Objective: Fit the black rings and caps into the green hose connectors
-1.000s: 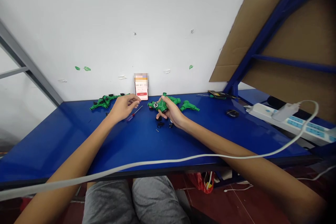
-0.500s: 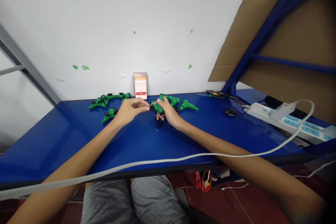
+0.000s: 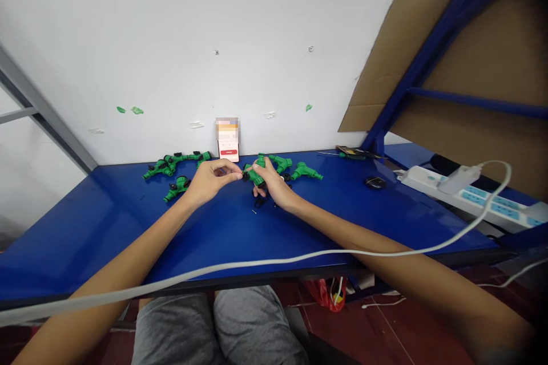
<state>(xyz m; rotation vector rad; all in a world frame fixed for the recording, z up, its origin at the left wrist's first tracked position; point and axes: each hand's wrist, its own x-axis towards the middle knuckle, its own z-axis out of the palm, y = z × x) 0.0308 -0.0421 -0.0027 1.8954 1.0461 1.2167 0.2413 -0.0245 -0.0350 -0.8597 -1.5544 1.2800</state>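
Observation:
My right hand [image 3: 274, 182] is closed around a green plastic hose connector [image 3: 257, 175], its thumb on top and fingers curled beneath. The thumb and forefinger of my left hand [image 3: 214, 178] are pinched at the connector's left end, on a small black part [image 3: 245, 175] mostly hidden by the fingertips. Just beyond the right hand lie another green connector [image 3: 282, 163] and, to its right, a green branched connector [image 3: 306, 171]. Small black pieces [image 3: 259, 202] and a tiny pale screw-like bit [image 3: 254, 211] rest on the table below the hands.
Several green connectors with black valves [image 3: 177, 158] lie at the back left, one [image 3: 176, 188] nearer. A phone [image 3: 228, 151] leans on the wall. At right are a screwdriver [image 3: 342, 155], a black mouse-like object [image 3: 375, 182] and a power strip [image 3: 462, 197]. A white cable [image 3: 274, 261] crosses the front.
Both hands stay almost in place, with the connector turned very slightly between them. The whole view has shifted a little. Nothing has been let go.

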